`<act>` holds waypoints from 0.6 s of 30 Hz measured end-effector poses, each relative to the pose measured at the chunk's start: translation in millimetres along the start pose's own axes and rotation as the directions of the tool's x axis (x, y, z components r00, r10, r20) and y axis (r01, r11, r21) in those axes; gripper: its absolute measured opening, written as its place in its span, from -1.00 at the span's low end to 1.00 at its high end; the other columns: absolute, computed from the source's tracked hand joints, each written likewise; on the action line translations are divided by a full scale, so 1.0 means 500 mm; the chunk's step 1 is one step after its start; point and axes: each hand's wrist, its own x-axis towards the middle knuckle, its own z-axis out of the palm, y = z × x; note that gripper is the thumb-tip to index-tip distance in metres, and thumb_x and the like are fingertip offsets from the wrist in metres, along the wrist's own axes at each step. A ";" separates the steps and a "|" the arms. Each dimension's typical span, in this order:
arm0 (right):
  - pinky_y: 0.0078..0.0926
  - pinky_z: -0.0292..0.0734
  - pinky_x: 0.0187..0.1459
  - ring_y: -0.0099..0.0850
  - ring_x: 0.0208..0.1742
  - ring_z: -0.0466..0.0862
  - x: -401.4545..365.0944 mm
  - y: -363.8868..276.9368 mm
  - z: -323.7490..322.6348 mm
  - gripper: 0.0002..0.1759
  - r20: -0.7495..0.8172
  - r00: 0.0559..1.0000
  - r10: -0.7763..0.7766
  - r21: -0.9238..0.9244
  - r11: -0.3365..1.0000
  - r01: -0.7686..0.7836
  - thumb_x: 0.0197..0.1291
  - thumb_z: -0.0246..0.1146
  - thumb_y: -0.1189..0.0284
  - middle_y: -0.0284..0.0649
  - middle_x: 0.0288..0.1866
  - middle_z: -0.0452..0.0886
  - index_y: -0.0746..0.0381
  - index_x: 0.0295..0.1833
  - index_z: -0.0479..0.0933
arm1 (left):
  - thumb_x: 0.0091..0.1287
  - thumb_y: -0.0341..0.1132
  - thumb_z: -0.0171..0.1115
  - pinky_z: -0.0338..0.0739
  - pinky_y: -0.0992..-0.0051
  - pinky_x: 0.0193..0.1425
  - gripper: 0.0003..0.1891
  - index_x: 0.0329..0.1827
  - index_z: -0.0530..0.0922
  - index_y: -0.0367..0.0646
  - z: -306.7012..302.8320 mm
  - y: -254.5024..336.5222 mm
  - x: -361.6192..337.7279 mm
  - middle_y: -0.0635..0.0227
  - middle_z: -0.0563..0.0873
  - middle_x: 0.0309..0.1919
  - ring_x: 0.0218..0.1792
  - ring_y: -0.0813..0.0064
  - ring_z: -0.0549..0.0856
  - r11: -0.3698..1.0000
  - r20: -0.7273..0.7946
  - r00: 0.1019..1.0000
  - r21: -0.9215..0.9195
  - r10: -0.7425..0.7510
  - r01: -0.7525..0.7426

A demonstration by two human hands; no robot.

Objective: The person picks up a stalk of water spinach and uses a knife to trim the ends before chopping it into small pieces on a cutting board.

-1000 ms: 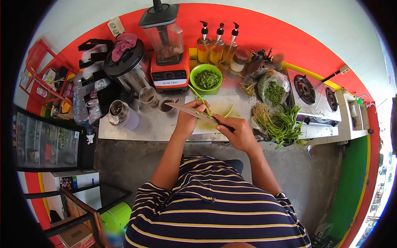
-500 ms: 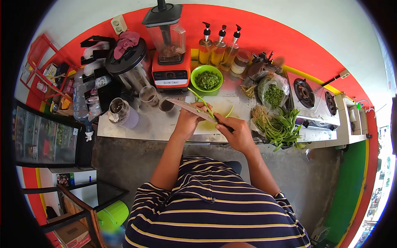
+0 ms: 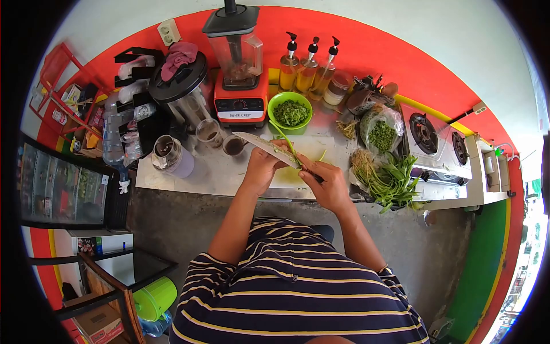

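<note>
My right hand (image 3: pixel 327 184) is closed around the handle of a knife (image 3: pixel 266 146), whose broad blade points up and left across my left hand (image 3: pixel 262 172). Green bits cling to the blade. My left hand is closed on a long green stalk (image 3: pixel 282 136) that rises behind the blade; the knife partly hides those fingers. Under both hands lies a pale cutting board (image 3: pixel 329 142), and a short green stem (image 3: pixel 322 156) shows beside my right fingers. Beyond the board, a green bowl (image 3: pixel 272 117) contains chopped greens (image 3: pixel 291 113).
Leafy greens with roots (image 3: pixel 389 178) lie at the right, near a bag of chopped greens (image 3: pixel 381 135) and a gas stove (image 3: pixel 438 149). Behind stand a blender (image 3: pixel 240 103) and pump bottles (image 3: pixel 306 71). Cups (image 3: pixel 233 145) and a jar (image 3: pixel 175 159) stand left.
The whole view has shifted slightly. The knife blade now shows more of its flat side, with the stalk still in my left hand.
</note>
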 end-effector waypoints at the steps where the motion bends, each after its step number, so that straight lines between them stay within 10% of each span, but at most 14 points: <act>1: -0.41 0.51 -0.30 -0.38 -0.42 0.60 0.002 -0.002 0.000 -0.50 0.001 1.000 0.000 0.000 1.000 0.000 0.30 0.37 0.50 -0.14 -0.30 0.71 0.21 0.36 0.59 | 0.46 -0.37 0.28 0.72 0.45 -0.02 -0.80 0.04 0.63 -0.29 -0.005 -0.003 0.002 0.28 0.77 -0.10 -0.12 0.47 0.78 1.000 -0.014 1.000 0.025 0.019 -0.019; 18: -0.25 0.52 -0.32 -0.15 -0.41 0.63 -0.003 -0.013 0.006 -0.47 0.003 1.000 -0.018 -0.065 0.998 0.018 0.28 0.41 0.30 -0.14 -0.40 0.64 0.10 0.36 0.60 | 0.46 -0.31 0.32 0.56 0.56 -0.11 -0.83 -0.07 0.62 -0.23 -0.009 -0.025 0.006 0.43 0.71 -0.26 -0.26 0.63 0.68 0.997 -0.028 0.998 -0.054 -0.056 0.055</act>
